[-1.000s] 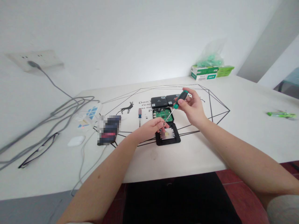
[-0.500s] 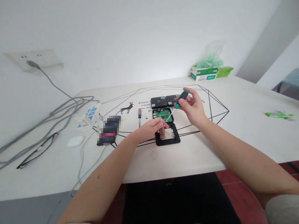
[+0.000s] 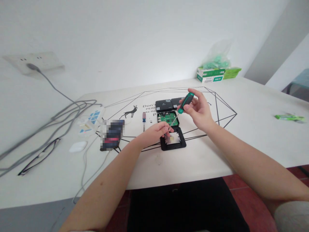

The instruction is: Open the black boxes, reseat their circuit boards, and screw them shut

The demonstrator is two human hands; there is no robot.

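My right hand (image 3: pixel 199 111) is closed around the black-and-green handle of a screwdriver (image 3: pixel 186 102), whose shaft slants down to the left. At its tip, the fingers of my left hand (image 3: pixel 160 131) are pinched together; whatever they hold there is too small to make out. Just beyond lies an opened black case with a green circuit board (image 3: pixel 169 119). Below my left fingers sits a black square cover (image 3: pixel 174 147) with a metal plate in it, partly hidden by that hand.
Two closed black boxes (image 3: pixel 164 105) stand behind the circuit board. A second screwdriver (image 3: pixel 144 118) and a phone (image 3: pixel 112 135) lie to the left, with glasses (image 3: pixel 40 156), a white case (image 3: pixel 78 147) and grey cables (image 3: pixel 60 119) farther out. Green boxes (image 3: pixel 211 73) stand at the back right.
The screwdriver handle has shifted slightly left and turned a little in my right hand. My left hand stays pinched at the tip, almost unmoved.
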